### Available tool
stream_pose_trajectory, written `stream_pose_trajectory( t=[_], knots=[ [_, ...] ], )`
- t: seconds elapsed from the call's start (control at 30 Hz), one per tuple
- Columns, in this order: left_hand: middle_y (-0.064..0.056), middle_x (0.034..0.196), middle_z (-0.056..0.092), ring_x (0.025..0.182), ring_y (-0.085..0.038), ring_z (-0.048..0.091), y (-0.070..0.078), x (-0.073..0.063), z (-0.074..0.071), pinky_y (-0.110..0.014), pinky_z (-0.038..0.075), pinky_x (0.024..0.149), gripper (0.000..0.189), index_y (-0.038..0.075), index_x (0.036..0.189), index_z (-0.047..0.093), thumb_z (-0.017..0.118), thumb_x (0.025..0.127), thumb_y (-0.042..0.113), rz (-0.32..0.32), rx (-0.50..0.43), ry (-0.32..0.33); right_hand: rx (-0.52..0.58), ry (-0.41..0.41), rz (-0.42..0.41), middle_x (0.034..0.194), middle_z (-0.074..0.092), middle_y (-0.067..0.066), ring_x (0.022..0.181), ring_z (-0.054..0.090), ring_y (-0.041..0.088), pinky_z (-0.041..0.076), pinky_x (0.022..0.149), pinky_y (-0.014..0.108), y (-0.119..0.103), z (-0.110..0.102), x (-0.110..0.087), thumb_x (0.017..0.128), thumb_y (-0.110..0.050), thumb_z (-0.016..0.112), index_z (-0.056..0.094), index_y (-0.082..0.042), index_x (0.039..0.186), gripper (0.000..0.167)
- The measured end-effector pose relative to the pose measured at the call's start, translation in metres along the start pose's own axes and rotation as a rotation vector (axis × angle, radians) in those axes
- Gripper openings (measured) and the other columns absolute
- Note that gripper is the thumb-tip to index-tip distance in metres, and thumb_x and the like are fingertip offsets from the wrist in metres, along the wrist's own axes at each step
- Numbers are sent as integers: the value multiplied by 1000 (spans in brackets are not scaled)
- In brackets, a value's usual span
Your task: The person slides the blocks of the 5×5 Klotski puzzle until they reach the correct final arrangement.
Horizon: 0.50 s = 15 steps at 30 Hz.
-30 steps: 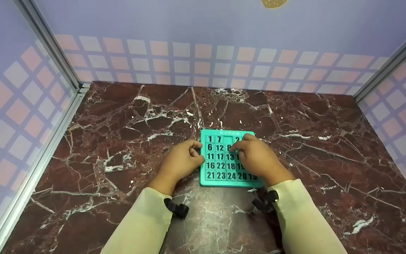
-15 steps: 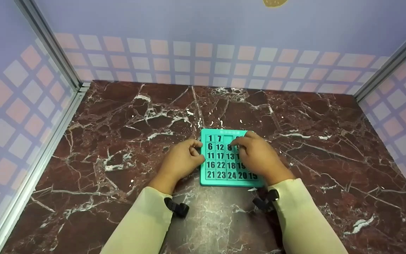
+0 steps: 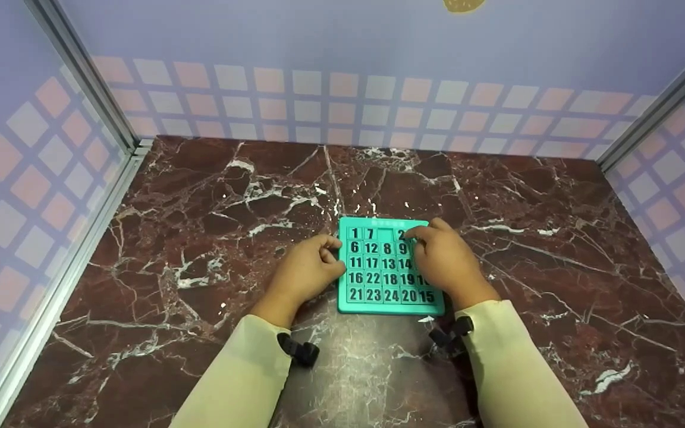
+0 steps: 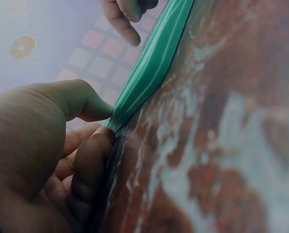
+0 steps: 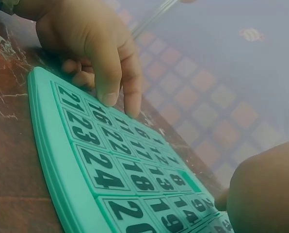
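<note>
A turquoise number slide puzzle (image 3: pixel 390 306) lies flat on the marble-patterned table. Its black-numbered tiles form a grid, with a bare slot in the top row between 7 and 2. My left hand (image 3: pixel 307 267) pinches the puzzle's left edge between thumb and fingers, as the left wrist view shows at close range. Over the upper right of the puzzle is my right hand (image 3: pixel 446 258), one fingertip at the tile numbered 2 (image 3: pixel 401 235). That hand hides the tiles at the right end of the upper rows. In the right wrist view it shows only partly.
Dark red marble-patterned tabletop (image 3: pixel 200 196) surrounds the puzzle. A lilac back wall (image 3: pixel 342 53) with pink and white squares closes the far side, and similar panels with metal edge posts (image 3: pixel 90 77) stand left and right. Black straps sit at both wrists.
My right hand has shifted to the right, uncovering the 2 tile and more of the fourth column. The left hand keeps its place on the edge, and the puzzle has barely moved.
</note>
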<state>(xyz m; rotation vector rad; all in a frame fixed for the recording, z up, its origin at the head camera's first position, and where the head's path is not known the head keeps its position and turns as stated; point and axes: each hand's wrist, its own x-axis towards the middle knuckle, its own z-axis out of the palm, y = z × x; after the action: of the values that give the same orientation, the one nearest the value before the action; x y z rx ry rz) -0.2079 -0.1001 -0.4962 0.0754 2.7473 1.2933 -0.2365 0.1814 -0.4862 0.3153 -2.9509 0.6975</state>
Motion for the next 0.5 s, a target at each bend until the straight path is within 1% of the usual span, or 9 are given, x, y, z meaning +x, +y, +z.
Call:
stream_pose_trajectory(
  t=[0.2,0.4,0.5],
  knots=[
    [11,82,66,69,-9,57,0,0,0,-32,49,72,44,20,135,75,76,91,26,-1,-8,-4,-12,-35,-39,107,64,9,87,61,29,56,84,48,0,3,1,106,-11,51,83,-16,132,42],
    [11,83,68,69,-9,58,0,0,0,-33,50,74,44,20,135,75,76,91,26,-4,-9,-9,-40,-54,-69,111,65,9,86,62,30,56,82,51,-2,4,-1,107,-12,52,82,-19,137,42],
    [11,83,69,69,-9,57,0,0,0,-34,50,74,45,20,137,74,75,92,25,-6,-17,-19,-49,-64,-79,112,65,8,86,62,30,57,83,51,-3,5,-1,107,-13,54,81,-20,139,43]
  ],
)
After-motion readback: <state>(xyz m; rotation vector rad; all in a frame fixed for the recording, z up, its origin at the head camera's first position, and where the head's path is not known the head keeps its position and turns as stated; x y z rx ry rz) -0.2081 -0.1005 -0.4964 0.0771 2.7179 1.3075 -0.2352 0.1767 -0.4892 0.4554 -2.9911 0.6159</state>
